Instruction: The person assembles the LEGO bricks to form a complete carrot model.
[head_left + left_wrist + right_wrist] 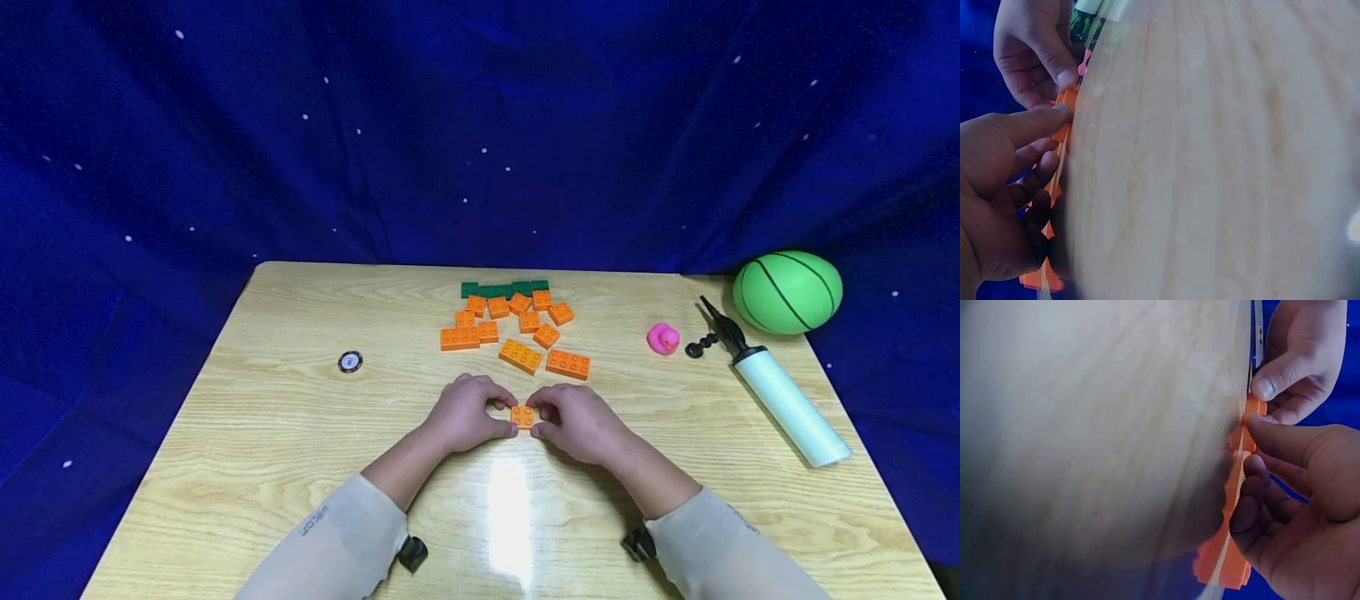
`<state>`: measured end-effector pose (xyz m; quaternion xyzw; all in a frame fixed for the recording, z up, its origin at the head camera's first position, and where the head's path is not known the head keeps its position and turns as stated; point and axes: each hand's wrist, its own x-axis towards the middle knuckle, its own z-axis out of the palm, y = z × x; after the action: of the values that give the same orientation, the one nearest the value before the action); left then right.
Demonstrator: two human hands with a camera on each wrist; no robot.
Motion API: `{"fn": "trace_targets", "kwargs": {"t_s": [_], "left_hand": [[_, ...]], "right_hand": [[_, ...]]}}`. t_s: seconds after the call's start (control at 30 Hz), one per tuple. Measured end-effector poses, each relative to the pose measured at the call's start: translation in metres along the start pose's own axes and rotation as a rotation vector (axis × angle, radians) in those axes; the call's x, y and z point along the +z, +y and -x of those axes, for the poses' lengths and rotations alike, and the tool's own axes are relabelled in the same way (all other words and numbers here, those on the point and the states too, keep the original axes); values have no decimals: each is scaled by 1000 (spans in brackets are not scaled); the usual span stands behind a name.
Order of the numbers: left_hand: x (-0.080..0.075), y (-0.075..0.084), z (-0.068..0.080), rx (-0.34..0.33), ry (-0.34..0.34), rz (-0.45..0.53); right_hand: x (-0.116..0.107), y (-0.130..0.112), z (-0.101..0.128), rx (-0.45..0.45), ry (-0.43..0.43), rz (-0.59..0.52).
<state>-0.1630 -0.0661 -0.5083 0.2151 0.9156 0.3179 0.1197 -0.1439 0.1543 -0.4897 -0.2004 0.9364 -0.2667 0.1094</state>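
Both hands meet over the wooden table at a small square orange toy brick (522, 417), studs facing up. My left hand (470, 412) pinches its left side, thumb near the front corner and index finger near the back. On the opposite side my right hand (579, 422) grips it the same way. The left wrist view shows the thumbs on the brick (1059, 132), its far part hidden by fingers. From the right wrist, the brick (1256, 406) also appears between the two thumbs. Just beyond the hands lie two longer orange bricks, one lighter (521, 356) and one darker (567, 364).
Several orange bricks (528, 322) are scattered behind, before a row of green bricks (495, 291). A poker chip (349, 361) lies left. To the right are a pink rubber duck (663, 338), small black pieces (695, 350), a hand pump (791, 408) and a green ball (787, 292).
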Motion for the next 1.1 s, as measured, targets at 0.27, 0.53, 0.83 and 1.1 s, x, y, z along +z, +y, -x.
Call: {"fn": "trace_targets", "kwargs": {"t_s": [0.27, 0.53, 0.83, 1.1], "left_hand": [[0, 2, -3, -19, -12, 0], [-3, 1, -4, -16, -16, 17], [-3, -2, -4, -20, -16, 28], [-2, -2, -3, -28, -13, 57]], "right_hand": [[-10, 6, -2, 46, 33, -23], [-20, 15, -6, 48, 117, -23], [-31, 23, -11, 66, 199, -7], [-37, 31, -17, 106, 204, -9]]}}
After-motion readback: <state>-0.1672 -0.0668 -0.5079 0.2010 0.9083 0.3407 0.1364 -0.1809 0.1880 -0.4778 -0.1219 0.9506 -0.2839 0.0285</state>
